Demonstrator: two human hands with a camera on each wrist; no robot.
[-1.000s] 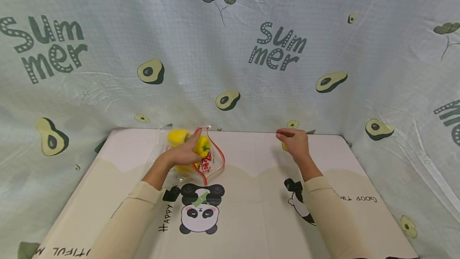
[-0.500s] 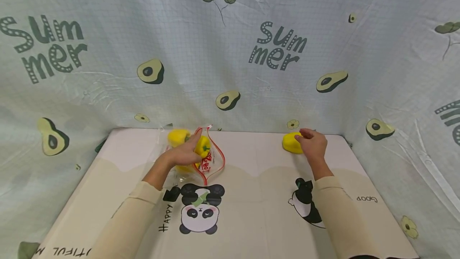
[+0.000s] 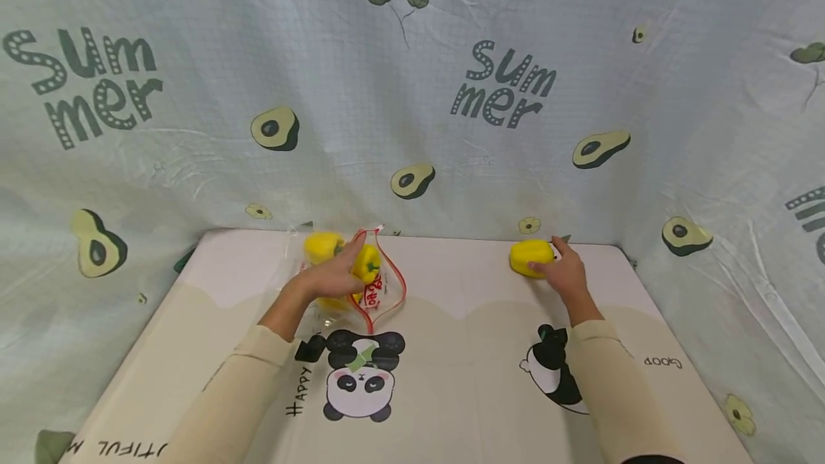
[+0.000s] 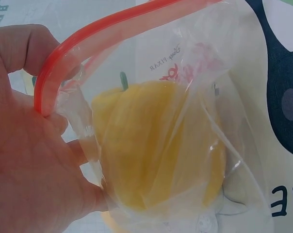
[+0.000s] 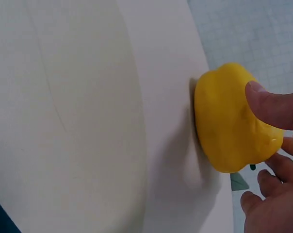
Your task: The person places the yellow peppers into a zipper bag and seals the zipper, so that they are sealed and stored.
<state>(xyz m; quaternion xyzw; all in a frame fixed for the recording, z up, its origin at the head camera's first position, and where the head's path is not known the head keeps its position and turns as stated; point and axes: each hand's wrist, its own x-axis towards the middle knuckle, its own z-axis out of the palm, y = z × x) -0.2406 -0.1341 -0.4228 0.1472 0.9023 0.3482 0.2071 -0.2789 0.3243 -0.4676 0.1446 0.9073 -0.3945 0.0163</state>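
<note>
A clear zip bag with a red rim lies at the back left of the table, its mouth spread toward the right. Several yellow bell peppers are inside; the left wrist view shows one bell pepper through the plastic, green stem up. My left hand grips the bag near the red rim. At the back right, a loose yellow bell pepper rests on the table. My right hand holds its right end, thumb on the near side and fingers partly hidden behind.
The pale table carries printed pandas and lettering. A hanging cloth with avocado prints stands right behind the table's back edge, close to both hands, and along both sides.
My right hand has moved rightward off the loose bell pepper, uncovering it, then come round its right end with thumb and fingers. The left hand and bag have stayed put.
</note>
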